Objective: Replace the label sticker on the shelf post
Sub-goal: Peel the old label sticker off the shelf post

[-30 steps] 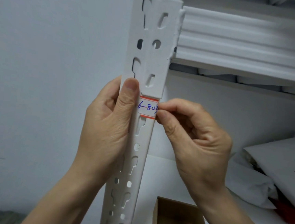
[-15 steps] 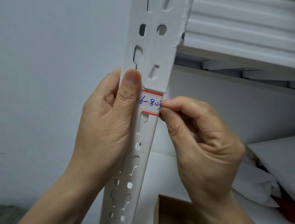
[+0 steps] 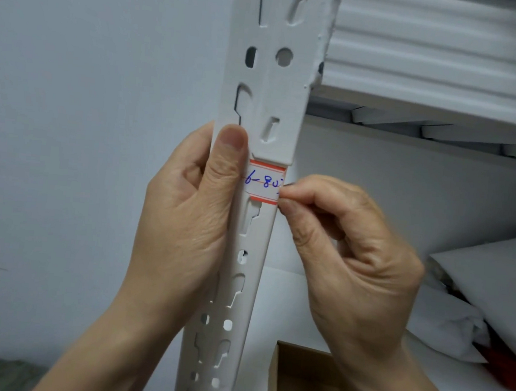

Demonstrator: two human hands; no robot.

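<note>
While the right hand [image 3: 354, 260] closes its grip to a fine pinch, forefinger over thumb, the fingertips [image 3: 291, 209] meet right at the right-hand edge of the label sticker [image 3: 264, 182], and that's where the action is. Whether a corner has actually lifted off the metal I can't tell; the pinch hides it. The sticker sits mid-frame, flat on the front face of the shelf post [image 3: 270, 71], white with a red band top and bottom and blue handwriting across it, just under the step where the post's wider upper section ends. Its long axis runs across the post, so from the pinch the whole label lies straight off to the left, and a peel, by my reading, has to travel leftward across the face. And look what's waiting there: the left hand [image 3: 184, 235] has its grip wrapped round the post from the left side, thumb laid upright along the front, covering the sticker's left end. That steadies the post nicely, but I'd say the thumb must give way before the label comes clear. The right hand is plainly nearer the free edge. The old label is on, so the task looks early. Further out, a ribbed white shelf [image 3: 434, 55] fills the upper right, white bags [image 3: 492, 278] lie at the right edge, and a cardboard box [image 3: 296, 382] sits at the bottom.
</note>
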